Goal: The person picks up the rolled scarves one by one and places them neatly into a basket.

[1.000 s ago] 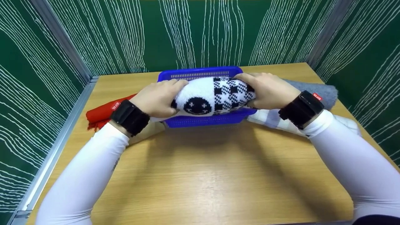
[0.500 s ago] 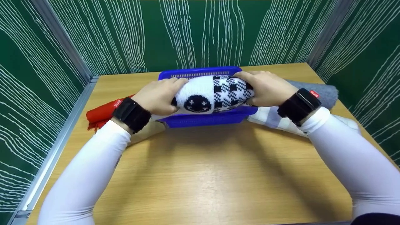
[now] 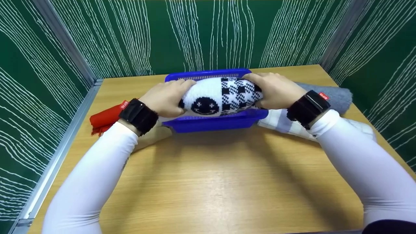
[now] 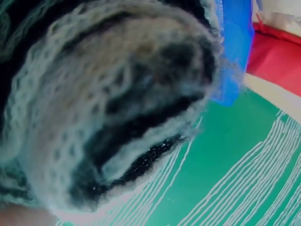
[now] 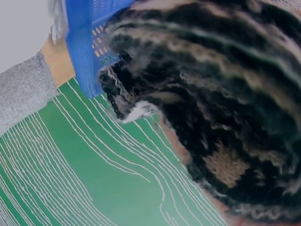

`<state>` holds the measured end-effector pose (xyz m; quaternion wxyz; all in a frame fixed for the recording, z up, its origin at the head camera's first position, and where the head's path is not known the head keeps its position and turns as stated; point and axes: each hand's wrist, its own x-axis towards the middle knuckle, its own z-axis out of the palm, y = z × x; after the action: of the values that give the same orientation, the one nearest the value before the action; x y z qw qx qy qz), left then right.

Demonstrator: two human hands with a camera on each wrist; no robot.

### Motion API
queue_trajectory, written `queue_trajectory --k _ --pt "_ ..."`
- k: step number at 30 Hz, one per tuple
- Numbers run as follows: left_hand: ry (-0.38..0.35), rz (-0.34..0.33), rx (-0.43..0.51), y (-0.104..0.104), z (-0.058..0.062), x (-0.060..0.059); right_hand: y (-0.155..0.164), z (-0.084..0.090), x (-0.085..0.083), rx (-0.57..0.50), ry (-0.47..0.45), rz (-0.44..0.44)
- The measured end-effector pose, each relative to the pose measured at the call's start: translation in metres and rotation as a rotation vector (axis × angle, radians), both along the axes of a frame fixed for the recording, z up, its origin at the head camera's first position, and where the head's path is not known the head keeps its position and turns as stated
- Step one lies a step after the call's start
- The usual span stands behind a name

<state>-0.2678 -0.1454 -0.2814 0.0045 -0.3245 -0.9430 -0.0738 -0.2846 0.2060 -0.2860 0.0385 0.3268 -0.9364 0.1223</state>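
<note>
A rolled black-and-white knit scarf (image 3: 208, 87) spans the space between both hands, over the blue plastic basket (image 3: 211, 126). White knit with a black smiley patch covers its left half, houndstooth check its right half. My left hand (image 3: 165, 97) grips the left end, and my right hand (image 3: 276, 91) grips the right end. Seen from the left wrist, the spiral end of the scarf roll (image 4: 117, 94) fills much of the view, blurred. In the right wrist view the other scarf end (image 5: 211, 94) shows its dark layered folds. The basket's inside is mostly hidden behind the scarf.
Left of the basket lie a red fringed roll (image 3: 105, 118) and a beige roll (image 3: 152, 139). To its right are a grey roll (image 3: 341, 97) and a white-and-lilac checked roll (image 3: 279, 122). Green panels with white streaks (image 3: 224, 35) enclose the wooden table (image 3: 208, 188).
The scarf has risen slightly and shifted a touch away from me, held in both hands throughout. Both wrists have drawn in a little toward the middle. The basket and other rolls stay put.
</note>
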Motion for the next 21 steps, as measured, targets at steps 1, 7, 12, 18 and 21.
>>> queue_trajectory --k 1,7,12,18,21 --pt "-0.001 0.001 0.000 0.000 0.000 0.000 0.000 0.000 0.000 0.002 -0.002 -0.003" --pt "0.006 0.002 -0.003 0.001 -0.003 -0.004 0.000 -0.003 -0.005 0.014 -0.014 -0.022" --pt "-0.001 0.007 -0.003 0.002 -0.006 -0.008 0.001 -0.007 -0.008 0.014 -0.031 -0.035" --pt "0.002 0.007 -0.003 0.003 -0.009 -0.011 0.001 -0.010 -0.010 0.009 -0.050 -0.041" --pt "0.005 0.008 -0.006 0.004 -0.010 -0.012 0.001 -0.011 -0.012 0.005 -0.057 -0.037"
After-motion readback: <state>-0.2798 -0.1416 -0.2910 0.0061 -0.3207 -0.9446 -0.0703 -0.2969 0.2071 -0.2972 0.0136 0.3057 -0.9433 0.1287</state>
